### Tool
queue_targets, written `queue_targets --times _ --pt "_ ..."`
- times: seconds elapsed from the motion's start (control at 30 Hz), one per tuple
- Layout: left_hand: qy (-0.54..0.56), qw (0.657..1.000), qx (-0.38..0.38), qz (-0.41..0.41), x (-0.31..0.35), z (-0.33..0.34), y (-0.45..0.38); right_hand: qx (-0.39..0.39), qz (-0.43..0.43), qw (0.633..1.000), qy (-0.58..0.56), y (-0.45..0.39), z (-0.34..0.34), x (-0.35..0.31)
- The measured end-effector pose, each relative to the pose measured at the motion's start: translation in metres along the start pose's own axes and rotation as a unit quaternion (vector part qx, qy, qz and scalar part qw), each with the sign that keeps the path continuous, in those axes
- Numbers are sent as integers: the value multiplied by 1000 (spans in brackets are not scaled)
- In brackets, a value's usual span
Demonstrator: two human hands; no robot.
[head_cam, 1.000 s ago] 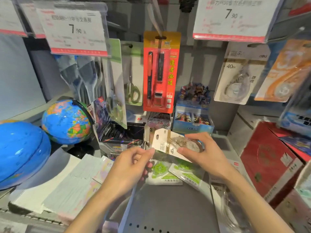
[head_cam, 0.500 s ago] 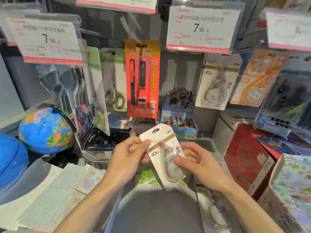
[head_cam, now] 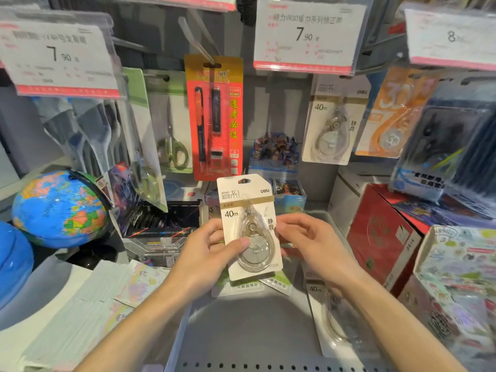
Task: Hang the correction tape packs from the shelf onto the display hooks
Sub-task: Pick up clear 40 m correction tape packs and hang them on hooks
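Note:
A white correction tape pack (head_cam: 248, 210) marked 40m stands upright in front of me, hang hole at the top. My left hand (head_cam: 206, 253) grips its left edge, thumb pressed on the clear blister. My right hand (head_cam: 308, 242) holds the pack's right edge with its fingertips. An identical pack (head_cam: 334, 122) hangs from a display hook up to the right, under a 7.90 price tag (head_cam: 306, 36). Another 40m pack (head_cam: 332, 315) lies on the grey shelf (head_cam: 241, 331) below my right forearm. Green-labelled packs (head_cam: 276, 281) lie under the held one.
An orange pen pack (head_cam: 214, 116) and scissors (head_cam: 171, 146) hang at centre. An orange tape pack (head_cam: 394, 116) hangs right of the white one. A globe (head_cam: 59, 208) stands at the left, red boxes (head_cam: 381, 232) at the right, paper stacks (head_cam: 80, 312) at the lower left.
The pack has been turned from tilted to upright and lifted higher. My left hand shifted its grip down onto the blister. My view moved closer to the hooks.

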State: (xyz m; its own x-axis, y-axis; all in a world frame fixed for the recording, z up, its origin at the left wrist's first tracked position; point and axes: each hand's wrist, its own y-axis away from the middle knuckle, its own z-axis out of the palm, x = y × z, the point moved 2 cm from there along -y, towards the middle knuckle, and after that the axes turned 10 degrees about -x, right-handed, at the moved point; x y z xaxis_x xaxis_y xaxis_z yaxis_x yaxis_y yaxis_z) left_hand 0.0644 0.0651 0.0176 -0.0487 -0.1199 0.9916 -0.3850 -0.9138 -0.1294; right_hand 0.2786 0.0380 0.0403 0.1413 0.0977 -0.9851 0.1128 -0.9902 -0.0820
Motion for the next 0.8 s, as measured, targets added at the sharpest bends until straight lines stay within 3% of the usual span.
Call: queue_targets --times 0.07,0.13,0.37,0.57,0.8 --pt "-23 1000 -9 -7 -2 -1 0 21 16 999 32 10 -12 -3" --pt "-50 998 -23 -15 -5 -1 0 42 39 989 133 22 -25 -3" --pt "-53 995 -74 -34 -10 11 3 61 163 896 408 60 -55 26" --pt "-86 990 -102 -42 -9 20 3 31 264 859 438 76 -60 54" --pt "-106 988 -101 -54 -10 23 3 46 264 883 386 76 -53 56"
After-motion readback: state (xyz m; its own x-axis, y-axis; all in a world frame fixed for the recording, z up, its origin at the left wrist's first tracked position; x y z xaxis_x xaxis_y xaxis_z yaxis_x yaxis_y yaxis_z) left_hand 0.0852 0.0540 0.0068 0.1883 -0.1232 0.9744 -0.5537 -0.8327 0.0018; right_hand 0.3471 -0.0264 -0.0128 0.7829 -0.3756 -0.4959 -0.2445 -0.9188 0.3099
